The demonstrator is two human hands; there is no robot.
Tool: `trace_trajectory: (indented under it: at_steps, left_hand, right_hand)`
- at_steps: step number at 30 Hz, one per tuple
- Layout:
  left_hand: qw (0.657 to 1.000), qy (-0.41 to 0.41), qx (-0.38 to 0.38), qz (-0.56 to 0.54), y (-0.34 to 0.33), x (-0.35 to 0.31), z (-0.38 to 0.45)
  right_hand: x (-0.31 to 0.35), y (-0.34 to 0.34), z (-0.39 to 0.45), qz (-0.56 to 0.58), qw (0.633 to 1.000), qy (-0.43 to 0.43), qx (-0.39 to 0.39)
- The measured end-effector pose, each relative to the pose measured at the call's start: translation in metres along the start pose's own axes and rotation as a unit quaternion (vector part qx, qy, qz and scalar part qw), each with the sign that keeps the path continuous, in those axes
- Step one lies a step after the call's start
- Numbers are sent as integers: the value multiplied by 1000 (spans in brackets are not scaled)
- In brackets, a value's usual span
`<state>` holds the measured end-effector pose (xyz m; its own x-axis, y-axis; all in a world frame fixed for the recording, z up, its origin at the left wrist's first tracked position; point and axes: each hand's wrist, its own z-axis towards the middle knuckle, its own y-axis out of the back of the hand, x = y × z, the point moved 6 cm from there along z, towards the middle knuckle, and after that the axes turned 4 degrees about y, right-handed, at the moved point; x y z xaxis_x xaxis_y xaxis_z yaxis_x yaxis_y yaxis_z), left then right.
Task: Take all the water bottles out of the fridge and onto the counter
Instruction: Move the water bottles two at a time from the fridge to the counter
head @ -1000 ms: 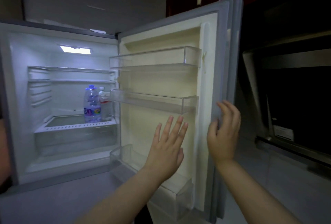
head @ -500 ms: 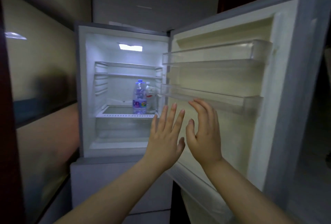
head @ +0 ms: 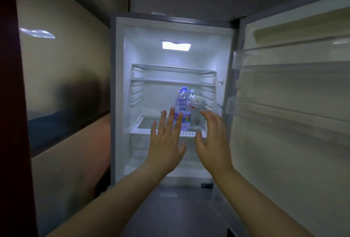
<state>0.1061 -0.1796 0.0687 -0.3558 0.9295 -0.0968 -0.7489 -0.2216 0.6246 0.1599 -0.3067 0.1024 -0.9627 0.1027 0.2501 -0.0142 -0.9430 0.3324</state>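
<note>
The fridge (head: 121,85) stands open and lit inside. Two water bottles stand side by side on its white shelf (head: 144,131): a taller one with a blue cap and colourful label (head: 182,104), and to its right a clear one with a white cap and red mark (head: 197,107). My left hand (head: 166,145) is raised in front of the blue-capped bottle, fingers spread, holding nothing. My right hand (head: 213,142) is beside it, fingers apart and curved, just below and in front of the clear bottle. Neither hand touches a bottle.
The fridge door (head: 293,123) hangs open to the right, with transparent door bins (head: 284,56) that look bare. A glossy beige wall panel (head: 66,85) runs along the left. A drawer (head: 140,142) sits under the bottle shelf.
The view has swung left to face the fridge interior. Both hands have moved away from the door and forward towards the bottles on the shelf.
</note>
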Motion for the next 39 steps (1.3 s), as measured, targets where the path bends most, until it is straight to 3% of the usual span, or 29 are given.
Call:
trace_trajectory:
  at_steps: [11,21,33,39]
  left_hand:
    - [999,28,46,-7,-105,98,111]
    - [996,27,45,-70,-183,110,159]
    - [993,60,67,-82,-251,127,231]
    - [991,62,65,-101,-286,118,248]
  right_hand:
    - [-74,-122,78,-22,999,-39,-20]
    - [-170,-167,113,-86,991,-101,-16]
    - [-284,-216,163,-80,964,-249,-50]
    - [-317,-240,175,-110,965,-237,-39]
